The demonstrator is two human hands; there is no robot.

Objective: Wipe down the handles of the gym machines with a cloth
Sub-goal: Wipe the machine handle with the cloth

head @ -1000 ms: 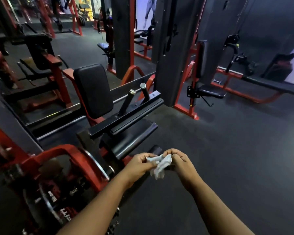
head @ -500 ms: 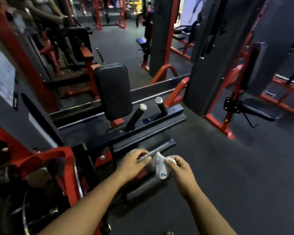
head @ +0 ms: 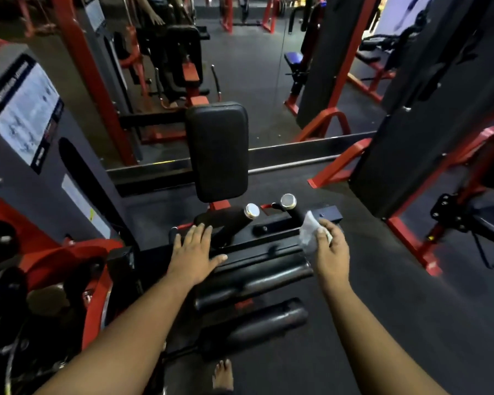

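Head view, cloth: a small white cloth (head: 311, 230) is pinched between the thumb and fingers of the right hand (head: 331, 249), held just at the near side of the right handle (head: 293, 209); whether it already touches the grip cannot be told.
Head view, cloth handling: it is judged light, soft and limp, easily bunched; it would best be kept gathered in the palm so that it can be wrapped round a grip.
Head view, handles: two short black grips with shiny metal end caps are seen on the machine, the left handle (head: 234, 219) and the right one, close together in front of the back pad (head: 217, 151).
Head view, handle axis: each long axis is seen to run from its base low on the frame up to the cap; the caps are turned toward the camera, the left handle slanting up to the right, the right one standing steeper.
Head view, handle handling: the grips are judged rigid and fixed to the frame, perhaps rubbery; they would be taken round the middle, below the cap, and wiped along their length.
Head view, left hand: the left hand (head: 194, 252) is laid flat with fingers spread, nothing grasped, on the black seat bar (head: 263, 246) near the base of the left handle.
Head view, floor: dark floor (head: 382, 323) is seen to the right, with a bare foot (head: 223, 374) at the near edge.
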